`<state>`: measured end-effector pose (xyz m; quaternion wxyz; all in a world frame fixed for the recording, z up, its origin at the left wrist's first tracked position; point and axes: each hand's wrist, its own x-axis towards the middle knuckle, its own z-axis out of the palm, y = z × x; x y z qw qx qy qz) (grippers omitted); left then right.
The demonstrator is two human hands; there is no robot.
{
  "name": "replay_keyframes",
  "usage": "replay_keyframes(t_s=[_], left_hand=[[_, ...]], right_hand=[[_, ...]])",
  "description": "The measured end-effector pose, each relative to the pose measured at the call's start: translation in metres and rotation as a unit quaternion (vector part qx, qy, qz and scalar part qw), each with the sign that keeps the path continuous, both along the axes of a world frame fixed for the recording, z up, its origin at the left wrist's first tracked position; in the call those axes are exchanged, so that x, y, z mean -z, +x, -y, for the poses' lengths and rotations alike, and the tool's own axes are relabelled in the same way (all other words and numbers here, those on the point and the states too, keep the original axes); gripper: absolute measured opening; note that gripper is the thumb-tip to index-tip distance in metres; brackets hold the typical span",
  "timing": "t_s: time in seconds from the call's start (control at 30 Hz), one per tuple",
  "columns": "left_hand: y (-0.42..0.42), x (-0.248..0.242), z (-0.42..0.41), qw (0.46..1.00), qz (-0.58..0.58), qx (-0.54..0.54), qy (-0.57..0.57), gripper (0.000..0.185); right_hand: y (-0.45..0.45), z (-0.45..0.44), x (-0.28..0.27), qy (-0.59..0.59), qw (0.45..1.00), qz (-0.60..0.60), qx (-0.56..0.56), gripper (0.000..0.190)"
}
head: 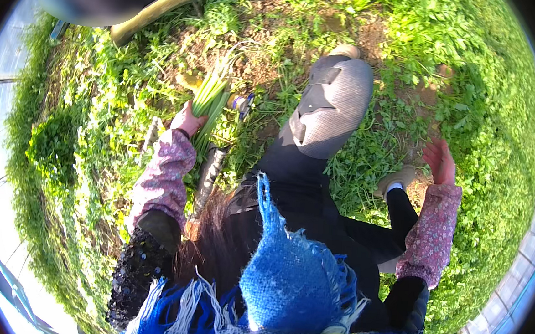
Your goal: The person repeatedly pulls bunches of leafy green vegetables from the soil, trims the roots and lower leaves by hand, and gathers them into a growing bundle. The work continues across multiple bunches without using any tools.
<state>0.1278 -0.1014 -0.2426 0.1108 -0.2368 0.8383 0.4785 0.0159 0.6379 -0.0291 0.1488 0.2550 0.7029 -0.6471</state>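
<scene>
My left hand (pixel 188 119) is closed around a bunch of long green stalks (pixel 211 89), leafy celery or a similar herb. Pale, thin ends fan out from the far side of the bunch, and greener stems hang beside the wrist. Out to the right, my right hand (pixel 440 161) is raised over low leafy plants (pixel 470 103) with its fingers extended and nothing seen in it. Just right of the bunch lies a small roll-like item with a blue and white part (pixel 240 103), too small to name surely. Something yellow (pixel 189 81) shows behind the stalks.
A dark, mottled rod-like object (pixel 211 167) lies near my left forearm. My bent knee with a grey textured pad (pixel 336 106) takes up the middle. Another person's dark clothing and tan boot (pixel 155 12) show at upper left. Dense greens (pixel 497 185) border the right, and blue scarf fringe (pixel 297 273) hangs below.
</scene>
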Motion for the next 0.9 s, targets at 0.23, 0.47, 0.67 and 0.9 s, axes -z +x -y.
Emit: replay_keyframes(t_s=[0.23, 0.47, 0.67, 0.9], left_hand=[[-0.048, -0.086, -0.001, 0.880, 0.376, 0.160, -0.242, 0.101], [-0.270, -0.312, -0.253, 0.816, -0.332, 0.464, -0.095, 0.051], [-0.368, -0.306, -0.420, 0.578, -0.269, 0.737, 0.226, 0.049], [-0.429, -0.209, -0.431, 0.581, -0.159, 0.760, 0.245, 0.045]], right_hand=[[-0.021, 0.059, 0.058, 0.062, 0.995, 0.008, -0.079, 0.052], [-0.188, 0.157, 0.137, 0.419, 0.817, -0.099, -0.383, 0.048], [-0.398, 0.190, 0.237, 0.660, 0.589, -0.071, -0.461, 0.048], [-0.509, 0.085, 0.362, 0.754, 0.465, 0.065, -0.460, 0.039]])
